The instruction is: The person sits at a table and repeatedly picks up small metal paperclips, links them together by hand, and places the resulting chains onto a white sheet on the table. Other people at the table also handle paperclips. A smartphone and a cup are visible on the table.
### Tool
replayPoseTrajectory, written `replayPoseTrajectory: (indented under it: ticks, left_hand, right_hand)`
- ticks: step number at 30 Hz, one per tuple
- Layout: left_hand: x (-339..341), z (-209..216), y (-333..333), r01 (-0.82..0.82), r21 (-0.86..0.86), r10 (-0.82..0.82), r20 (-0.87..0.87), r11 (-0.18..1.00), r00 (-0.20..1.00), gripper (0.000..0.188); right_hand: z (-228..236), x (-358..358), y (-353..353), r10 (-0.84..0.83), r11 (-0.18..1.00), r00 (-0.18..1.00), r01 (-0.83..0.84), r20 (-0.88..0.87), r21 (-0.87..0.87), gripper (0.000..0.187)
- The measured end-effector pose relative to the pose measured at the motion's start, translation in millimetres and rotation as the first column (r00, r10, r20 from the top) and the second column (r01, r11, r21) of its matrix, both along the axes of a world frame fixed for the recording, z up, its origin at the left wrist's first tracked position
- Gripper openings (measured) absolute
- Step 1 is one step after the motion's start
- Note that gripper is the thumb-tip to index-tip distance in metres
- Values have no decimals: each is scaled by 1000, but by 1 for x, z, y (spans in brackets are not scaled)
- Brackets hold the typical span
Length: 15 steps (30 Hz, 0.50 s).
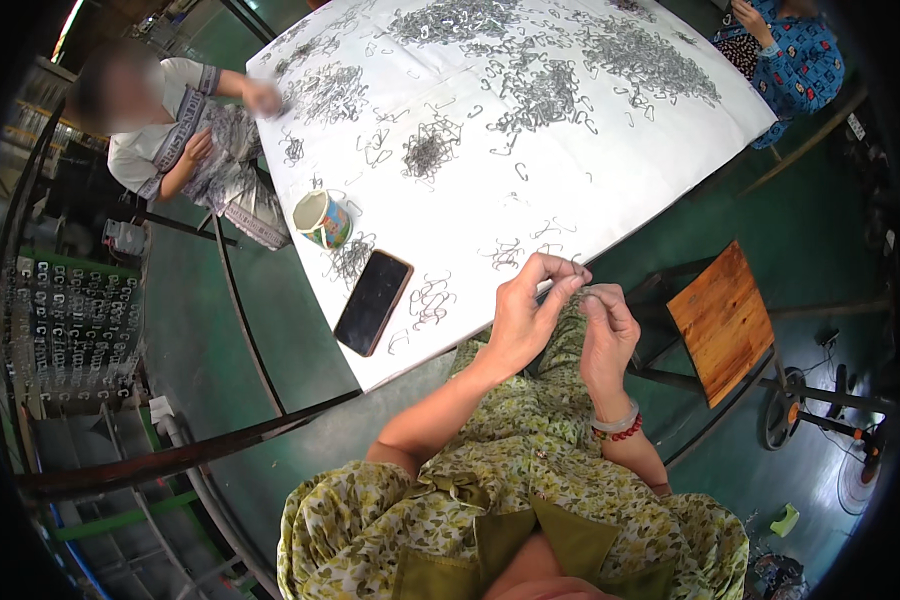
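My left hand (526, 312) is held over the table's near edge, its thumb and fingers pinched together. Something small and pale shows at its fingers, too small to name. Close beside it my right hand (608, 345) is closed too, fingertips facing the left hand's; whatever it holds is hidden. Small loops of bent metal wire, hook-like in shape, lie nearest my hands in a loose cluster (505, 252) on the white tabletop (530, 200). Another loose group (432, 302) lies left of my left hand, beside a dark phone (374, 303).
A colourful cup (323, 220) stands near the left edge by a wire pile (350, 262). Bigger piles (540, 95) cover the far side. One person (185, 135) sits at the left, another (795, 60) at the far right. A wooden stool (725, 322) stands right of me.
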<state>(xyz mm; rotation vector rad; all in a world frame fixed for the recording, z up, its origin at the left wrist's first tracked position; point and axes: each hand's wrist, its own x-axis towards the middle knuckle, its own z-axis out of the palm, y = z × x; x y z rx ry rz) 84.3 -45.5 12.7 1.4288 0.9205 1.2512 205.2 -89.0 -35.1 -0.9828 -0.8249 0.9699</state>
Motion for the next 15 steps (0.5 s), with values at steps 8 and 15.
replayPoseTrajectory:
  ticks: [8,15]
  left_hand:
    - [-13,4,-11,5,-66,-12,-109,998,994,8]
    - [-7,-6,-4,19,-44,-20,-25,999,999,6]
  right_hand:
    - [-56,-3,159,132,988,939,-97,318,-123,22]
    - [-77,-30,248,-20,1000,227,27,974,14,8]
